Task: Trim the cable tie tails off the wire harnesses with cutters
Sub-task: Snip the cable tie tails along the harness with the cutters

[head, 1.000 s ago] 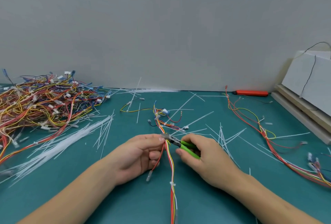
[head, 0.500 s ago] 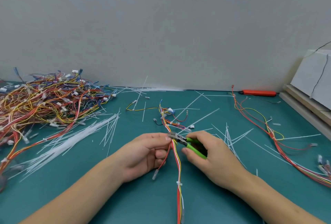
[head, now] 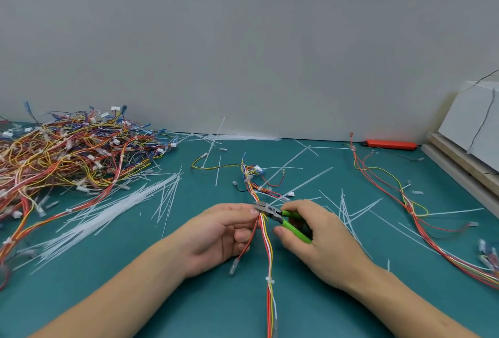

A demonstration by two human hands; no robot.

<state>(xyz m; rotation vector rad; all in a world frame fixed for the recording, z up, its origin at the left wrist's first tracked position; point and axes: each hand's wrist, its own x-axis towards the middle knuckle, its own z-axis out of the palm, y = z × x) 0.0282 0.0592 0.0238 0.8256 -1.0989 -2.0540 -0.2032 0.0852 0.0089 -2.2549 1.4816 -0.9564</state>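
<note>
A wire harness (head: 266,232) of red, white and yellow strands runs down the middle of the teal table (head: 189,310), from a splayed end with small white connectors toward the wall to the near edge of the view. The left hand (head: 224,232) lies just left of the harness with its fingers curled, the fingertips pinching the bundle close beside the cutter tip; a single red wire with a clear terminal hangs out below this hand. The right hand (head: 316,232) lies just right of the harness and grips the green-handled cutters (head: 283,219), fingers wrapped over the handles and the thumb pressed beneath them. The metal tip of the cutters points left and meets the harness right at the left fingertips; whether the blades are closed on a tie tail cannot be told. Lower down the harness, nearer than both hands, a white cable tie (head: 269,281) wraps the bundle.

Left of the harness lie a spread of loose white cable ties (head: 113,213) and, farther left, a large tangled pile of harnesses (head: 67,154). Cut tie tails (head: 345,210) are scattered right of the harness, and beyond them another harness (head: 405,202) trails toward the right. An orange tool (head: 388,145) lies by the wall, far right of the harness.
</note>
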